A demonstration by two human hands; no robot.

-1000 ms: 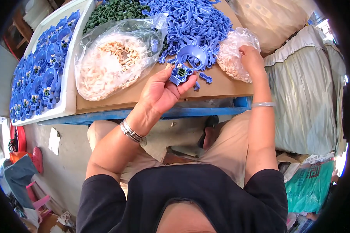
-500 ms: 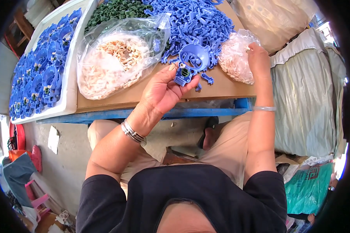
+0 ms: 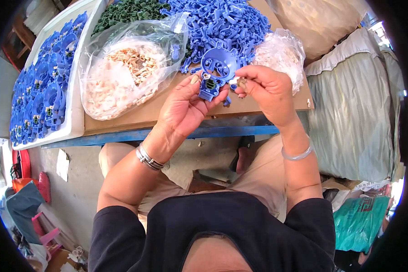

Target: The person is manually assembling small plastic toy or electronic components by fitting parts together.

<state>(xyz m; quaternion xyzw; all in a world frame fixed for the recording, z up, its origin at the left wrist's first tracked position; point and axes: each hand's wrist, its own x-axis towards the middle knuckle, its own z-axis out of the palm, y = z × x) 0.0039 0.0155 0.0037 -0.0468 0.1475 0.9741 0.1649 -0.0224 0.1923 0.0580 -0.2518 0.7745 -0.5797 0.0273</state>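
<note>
My left hand (image 3: 182, 108) grips a blue plastic part (image 3: 209, 94) by its lower end, thumb on one side and fingers on the other. The part has a wide open ring at its far end and a dark green piece set in its middle. Just to its right, my right hand (image 3: 274, 94) pinches a small white piece (image 3: 233, 81) between thumb and fingertips, apart from the blue part. Behind the right hand lies a clear bag (image 3: 283, 53) of small pale pieces. A larger open bag (image 3: 111, 93) of cream-coloured pieces is left of my left hand.
A heap of loose blue plastic parts (image 3: 231, 22) covers the back of the brown board (image 3: 258, 106), with dark green pieces (image 3: 129, 17) beside it. At the left, a white tray (image 3: 76, 120) holds rows of blue assemblies (image 3: 43, 93). Large grey sacks (image 3: 349, 109) stand at the right.
My right hand has left the small bag at the right and come leftward to the blue part, bringing a small white piece. The left hand still holds the blue part.
</note>
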